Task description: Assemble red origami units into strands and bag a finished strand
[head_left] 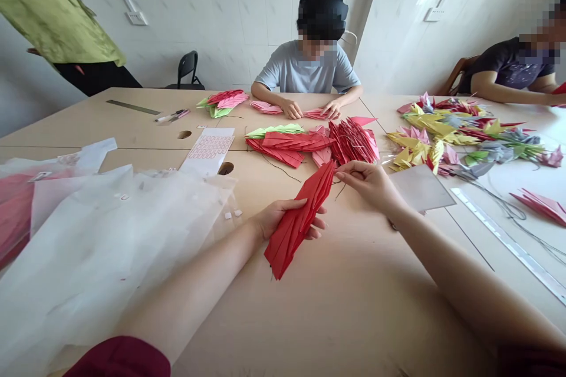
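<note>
A bundle of red folded paper pieces (294, 224) lies slanted across my left hand (276, 215), thumb on top and fingers curled beneath. At the bundle's upper right end, thumb and forefinger of my right hand (360, 179) are pinched together; a thin dark thread shows near the fingertips, though exactly what they grip is too small to be sure of. Just beyond, a pile of red folded paper (354, 141) with thread ends rests on the table, beside longer red folded strips (296, 142) and a light green folded strip (274, 129).
Translucent plastic bags (110, 235) spread over the left side. A printed sheet (207, 150) lies near two table holes. At right are colourful paper cranes (442, 129), a grey square plate (422, 187) and a ruler (508, 241). A co-worker (305, 70) sits opposite, handling pink paper.
</note>
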Demonstrator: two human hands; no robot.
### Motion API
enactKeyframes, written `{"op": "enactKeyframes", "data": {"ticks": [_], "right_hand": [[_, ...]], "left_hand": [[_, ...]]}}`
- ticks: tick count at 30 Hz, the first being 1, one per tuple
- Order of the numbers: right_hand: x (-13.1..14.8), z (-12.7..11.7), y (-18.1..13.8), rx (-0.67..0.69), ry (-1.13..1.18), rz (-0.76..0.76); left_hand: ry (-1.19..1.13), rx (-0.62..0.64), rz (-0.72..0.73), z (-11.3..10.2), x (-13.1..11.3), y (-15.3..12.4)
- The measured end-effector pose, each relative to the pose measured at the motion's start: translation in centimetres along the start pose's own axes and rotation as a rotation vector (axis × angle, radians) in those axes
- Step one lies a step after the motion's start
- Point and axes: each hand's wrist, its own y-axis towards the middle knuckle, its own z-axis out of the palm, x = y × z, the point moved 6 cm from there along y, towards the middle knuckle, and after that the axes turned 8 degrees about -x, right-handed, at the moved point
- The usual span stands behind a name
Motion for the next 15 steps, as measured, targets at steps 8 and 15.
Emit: {"op": "enactKeyframes", "data": {"ticks": [8, 15], "right_hand": [[2.3, -1.4, -0.1, -0.005, -0.138, -0.108], [3.9, -1.0, -1.3, -0.162, -0.133, -0.14]], "left_hand": [[-0.051, 0.042, 0.053, -0.8, -0.5, 0.3], [-0.067, 0.006, 0.055, -0.3, -0.3, 0.2]]}}
